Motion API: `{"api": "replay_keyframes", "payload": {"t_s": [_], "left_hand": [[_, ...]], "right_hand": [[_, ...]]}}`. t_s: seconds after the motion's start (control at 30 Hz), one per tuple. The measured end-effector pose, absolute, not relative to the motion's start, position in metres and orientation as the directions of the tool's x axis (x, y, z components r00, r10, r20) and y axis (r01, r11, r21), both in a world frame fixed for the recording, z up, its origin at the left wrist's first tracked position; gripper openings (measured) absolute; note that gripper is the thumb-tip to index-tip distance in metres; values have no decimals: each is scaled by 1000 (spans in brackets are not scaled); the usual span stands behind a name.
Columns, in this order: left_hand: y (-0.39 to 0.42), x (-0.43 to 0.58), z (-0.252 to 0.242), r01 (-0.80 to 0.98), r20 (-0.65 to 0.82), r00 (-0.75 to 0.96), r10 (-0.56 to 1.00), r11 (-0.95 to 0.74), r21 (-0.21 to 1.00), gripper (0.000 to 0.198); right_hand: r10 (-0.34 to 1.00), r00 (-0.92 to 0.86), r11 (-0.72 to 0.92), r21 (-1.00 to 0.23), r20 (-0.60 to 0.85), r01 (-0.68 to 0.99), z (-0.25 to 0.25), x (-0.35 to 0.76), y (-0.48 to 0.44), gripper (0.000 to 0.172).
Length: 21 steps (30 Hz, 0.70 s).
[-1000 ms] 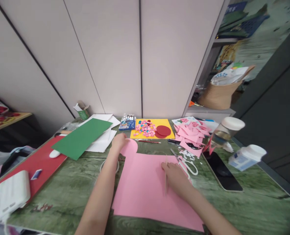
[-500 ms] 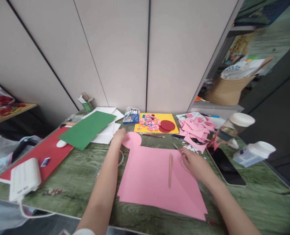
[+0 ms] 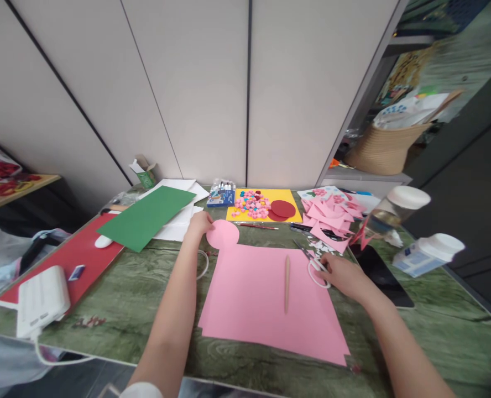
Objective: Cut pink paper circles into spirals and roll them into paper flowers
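Note:
A large pink paper sheet point(image 3: 266, 298) lies on the green table in front of me, with a round lobe at its far left corner. My left hand point(image 3: 199, 224) rests on that lobe's edge, fingers curled over it. A wooden stick point(image 3: 287, 283) lies loose on the sheet. My right hand point(image 3: 340, 275) sits at the sheet's right edge, fingers closing on the white handles of a pair of scissors point(image 3: 313, 262).
A green sheet point(image 3: 146, 217) over white papers and a red sheet point(image 3: 69, 260) lie left. Yellow paper with pom-poms point(image 3: 251, 205) and a dark red circle, pink cut-offs point(image 3: 326, 218), a phone point(image 3: 380, 273), jars point(image 3: 428, 253) and a white power bank point(image 3: 42, 298) surround it.
My right hand let go of the wooden stick, which now lies on the pink sheet, and moved right onto the scissors. My left hand stayed at the lobe.

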<state>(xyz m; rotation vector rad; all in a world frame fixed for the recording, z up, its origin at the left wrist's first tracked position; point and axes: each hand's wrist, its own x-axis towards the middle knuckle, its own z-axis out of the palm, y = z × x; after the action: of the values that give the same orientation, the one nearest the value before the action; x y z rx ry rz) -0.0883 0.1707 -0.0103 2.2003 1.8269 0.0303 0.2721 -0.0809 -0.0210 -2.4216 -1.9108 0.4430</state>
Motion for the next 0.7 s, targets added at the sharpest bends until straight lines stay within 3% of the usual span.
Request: {"api": "replay_keyframes", "payload": {"t_s": [0.43, 0.6, 0.7], "left_hand": [[161, -84, 5, 894, 20, 192, 981, -183, 409, 13], [151, -82, 24, 805, 74, 212, 974, -217, 552, 10], [141, -78, 40, 687, 80, 277, 958, -255, 680, 21]], "right_hand": [[955, 206, -249, -200, -212, 948, -21, 271, -82, 22], [960, 197, -239, -209, -201, 948, -23, 272, -81, 19], [954, 237, -274, -213, -184, 938, -22, 271, -81, 26]]}}
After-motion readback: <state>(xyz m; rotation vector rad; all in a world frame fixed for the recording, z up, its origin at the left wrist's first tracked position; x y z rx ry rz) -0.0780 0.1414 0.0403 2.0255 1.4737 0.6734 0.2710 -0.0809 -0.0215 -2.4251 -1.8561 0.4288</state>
